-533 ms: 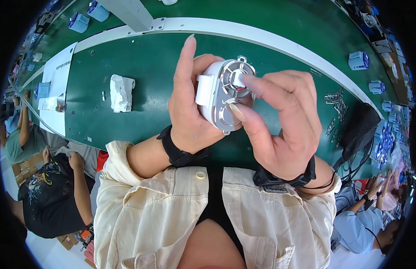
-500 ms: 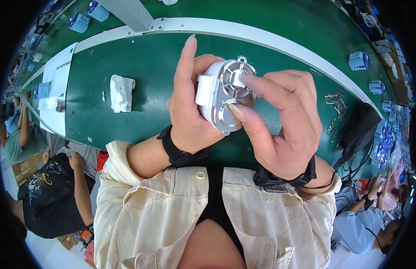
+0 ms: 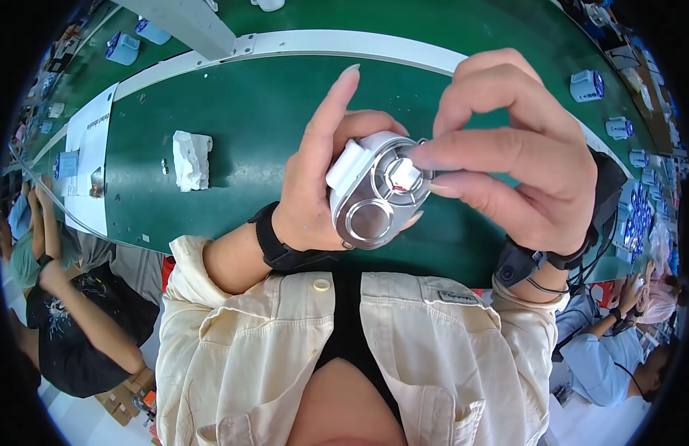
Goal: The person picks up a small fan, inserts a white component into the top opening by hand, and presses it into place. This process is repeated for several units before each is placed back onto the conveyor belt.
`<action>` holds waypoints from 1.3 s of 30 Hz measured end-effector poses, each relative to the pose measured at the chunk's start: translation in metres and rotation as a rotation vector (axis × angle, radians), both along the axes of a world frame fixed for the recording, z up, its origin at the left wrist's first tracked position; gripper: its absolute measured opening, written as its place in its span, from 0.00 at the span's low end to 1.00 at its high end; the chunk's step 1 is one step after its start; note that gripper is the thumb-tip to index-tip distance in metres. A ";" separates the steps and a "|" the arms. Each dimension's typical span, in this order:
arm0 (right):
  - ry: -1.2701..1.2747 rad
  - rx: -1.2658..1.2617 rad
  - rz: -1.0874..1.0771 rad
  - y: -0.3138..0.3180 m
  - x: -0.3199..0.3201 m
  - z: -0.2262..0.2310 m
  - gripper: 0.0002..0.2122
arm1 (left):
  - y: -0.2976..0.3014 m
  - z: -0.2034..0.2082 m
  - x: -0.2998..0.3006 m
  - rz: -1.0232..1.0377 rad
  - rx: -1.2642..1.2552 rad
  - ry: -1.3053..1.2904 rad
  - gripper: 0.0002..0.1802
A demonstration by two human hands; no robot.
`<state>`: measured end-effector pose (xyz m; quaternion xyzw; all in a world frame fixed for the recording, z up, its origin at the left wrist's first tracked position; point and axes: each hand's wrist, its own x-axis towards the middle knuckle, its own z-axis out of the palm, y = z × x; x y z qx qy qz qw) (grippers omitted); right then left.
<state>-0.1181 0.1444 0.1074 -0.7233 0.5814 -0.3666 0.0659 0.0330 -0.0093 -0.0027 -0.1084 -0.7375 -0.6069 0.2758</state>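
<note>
Grasps device (image 3: 365, 191), now turned, in left hand (image 3: 311, 193), and moves right hand (image 3: 534, 160) off lower disc (image 3: 370, 221), exposing it; cannot tell right grip's state.

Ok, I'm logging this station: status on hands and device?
Left hand: holding white-and-silver device. Right hand: fingertips at its upper end, contact unclear. Crumpled white piece lies left, out of the way.
</note>
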 end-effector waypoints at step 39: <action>0.328 0.064 0.054 -0.003 0.027 0.029 0.16 | -0.001 0.009 0.002 -0.144 -0.034 -0.104 0.59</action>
